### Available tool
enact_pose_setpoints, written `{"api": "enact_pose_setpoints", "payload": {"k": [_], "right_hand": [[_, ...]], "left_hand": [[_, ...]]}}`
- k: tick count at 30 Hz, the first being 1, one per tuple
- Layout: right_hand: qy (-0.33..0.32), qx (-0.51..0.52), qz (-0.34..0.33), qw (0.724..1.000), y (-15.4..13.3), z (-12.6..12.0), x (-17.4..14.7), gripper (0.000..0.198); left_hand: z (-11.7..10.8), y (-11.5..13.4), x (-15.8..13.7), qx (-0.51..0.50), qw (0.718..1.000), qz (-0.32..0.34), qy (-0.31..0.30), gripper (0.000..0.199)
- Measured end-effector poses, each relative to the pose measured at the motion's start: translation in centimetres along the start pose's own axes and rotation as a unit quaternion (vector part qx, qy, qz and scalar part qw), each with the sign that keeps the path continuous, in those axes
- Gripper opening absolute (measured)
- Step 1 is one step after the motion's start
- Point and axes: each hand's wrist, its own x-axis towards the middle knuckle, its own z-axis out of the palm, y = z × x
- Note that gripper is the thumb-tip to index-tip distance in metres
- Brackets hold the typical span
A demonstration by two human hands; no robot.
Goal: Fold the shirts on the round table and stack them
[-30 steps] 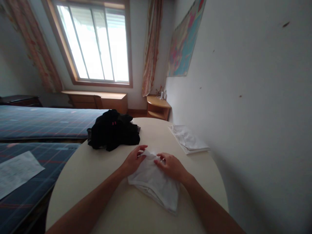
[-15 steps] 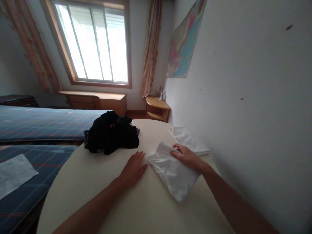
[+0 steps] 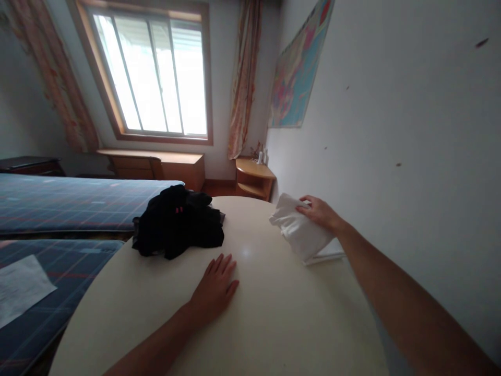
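My right hand (image 3: 319, 211) grips the edge of a folded white garment (image 3: 303, 230), whose exact kind I cannot tell. The garment is over another folded white cloth (image 3: 326, 254) at the table's right side and covers most of it. Flat on the cream round table (image 3: 266, 318) lies my left hand (image 3: 215, 287), fingers spread and holding nothing. Beyond it, at the left rim of the table, sits a crumpled heap of black clothes (image 3: 180, 224) with two small red marks.
Close along the table's right side runs a white wall (image 3: 422, 209). To the left are plaid mattresses (image 3: 78, 206), one with a white paper sheet (image 3: 23, 287) on it. A wooden corner shelf (image 3: 254, 175) and a low desk (image 3: 180, 167) stand beyond the table.
My right hand has carried the white garment away from me and to the right, from mid-table onto the other white cloth. My left hand stays in about the same place.
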Motion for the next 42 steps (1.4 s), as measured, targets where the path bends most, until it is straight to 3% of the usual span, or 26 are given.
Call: {"api": "enact_pose_setpoints", "payload": {"k": [5,10,14,17,20,24,30,34,38,42], "right_hand": [[0.039,-0.032,0.047,0.998,4.5,0.0,2.4,0.05],[-0.017,-0.144,0.123,0.982,8.9,4.2,0.9,0.055],[-0.014,-0.174,0.168,0.97,9.4,7.2,-0.9,0.054],[-0.003,-0.199,0.142,0.97,8.5,8.3,-1.8,0.062],[-0.047,-0.197,0.108,0.973,7.6,8.9,-2.4,0.063],[-0.07,-0.197,0.117,0.971,6.4,9.4,-2.9,0.065],[-0.09,-0.147,0.045,0.984,0.9,10.9,-4.5,0.06],[-0.106,-0.133,-0.022,0.985,-4.3,13.0,-7.8,0.056],[-0.142,-0.104,-0.028,0.984,-7.4,14.6,-11.4,0.058],[-0.141,-0.093,-0.034,0.985,-7.9,15.1,-13.5,0.06]], "left_hand": [[0.5,-0.3,0.1,0.003,1.0,0.004,0.003,0.053],[0.8,-0.5,0.1,-0.002,1.0,0.013,0.016,0.052],[0.6,-0.3,0.1,-0.001,1.0,0.008,0.006,0.053],[0.4,-0.2,0.1,-0.002,1.0,0.003,-0.002,0.053],[0.5,-0.3,0.1,-0.004,1.0,0.007,0.006,0.053],[0.6,-0.5,0.1,-0.005,1.0,0.009,0.019,0.051],[0.3,-0.3,0.4,-0.031,0.999,0.0,0.033,0.051],[-1.5,-1.6,0.8,-0.016,0.988,-0.037,0.147,0.049],[-4.5,-5.5,0.6,0.036,0.94,-0.146,0.306,0.051],[-5.8,-9.9,0.0,0.052,0.895,-0.271,0.351,0.053]]}}
